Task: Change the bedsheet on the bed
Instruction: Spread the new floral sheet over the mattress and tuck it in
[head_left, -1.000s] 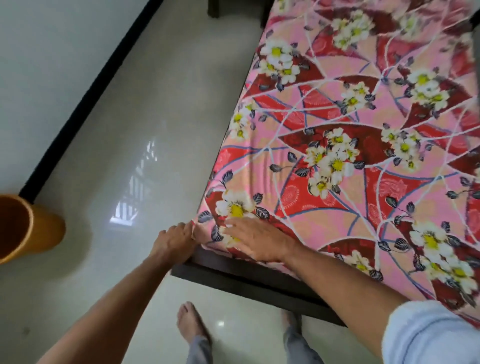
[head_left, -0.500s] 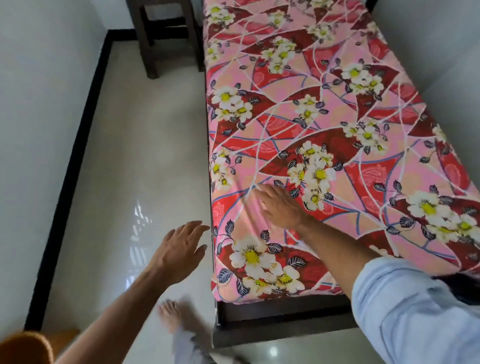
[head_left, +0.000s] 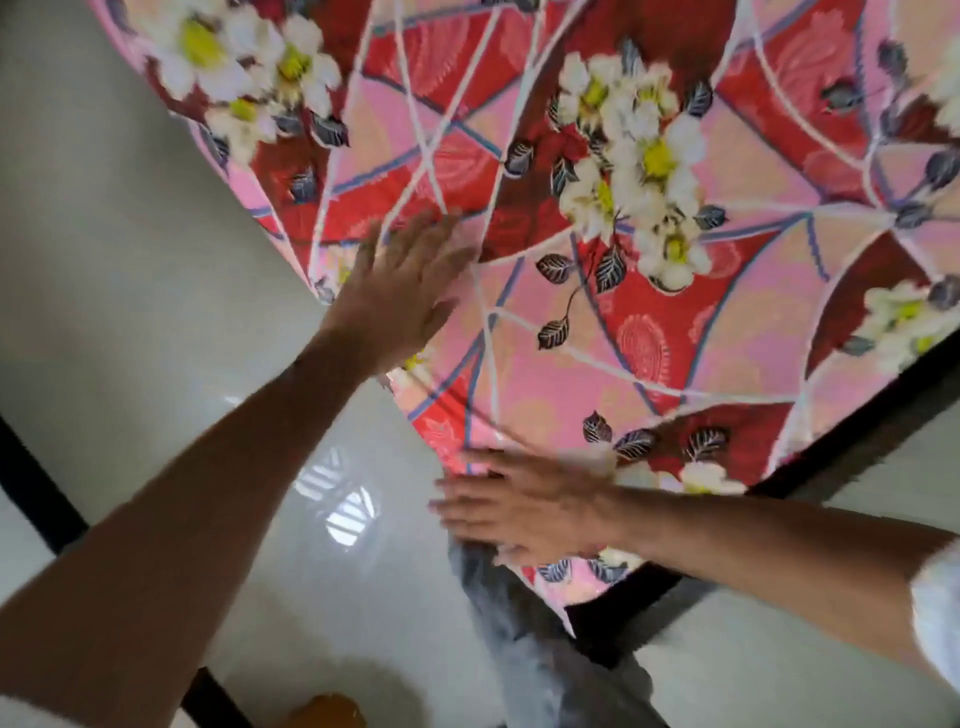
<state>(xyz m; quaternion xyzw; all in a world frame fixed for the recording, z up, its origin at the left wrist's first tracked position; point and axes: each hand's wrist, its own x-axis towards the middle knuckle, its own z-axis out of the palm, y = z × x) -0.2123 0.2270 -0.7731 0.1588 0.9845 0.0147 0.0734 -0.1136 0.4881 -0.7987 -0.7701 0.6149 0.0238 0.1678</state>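
Note:
A pink and red bedsheet (head_left: 649, 332) with white flowers and dark leaves covers the mattress and fills the upper right of the head view. My left hand (head_left: 400, 291) lies flat with straight fingers on the sheet near its left edge. My right hand (head_left: 524, 504) is also flat, fingers stretched leftward over the sheet's near corner. Both hands are blurred by motion. The dark bed frame (head_left: 852, 421) shows along the sheet's lower right side.
Glossy pale floor tiles (head_left: 218, 395) lie left of the bed, bordered by a black skirting line (head_left: 36, 493). My grey trouser leg (head_left: 540, 660) stands by the bed corner. An orange bin's rim (head_left: 327, 709) peeks in at the bottom edge.
The camera has swung and moved close over the bed's corner. My left hand went from the air beside the bed onto the sheet; my right hand moved from mid-sheet to the near corner.

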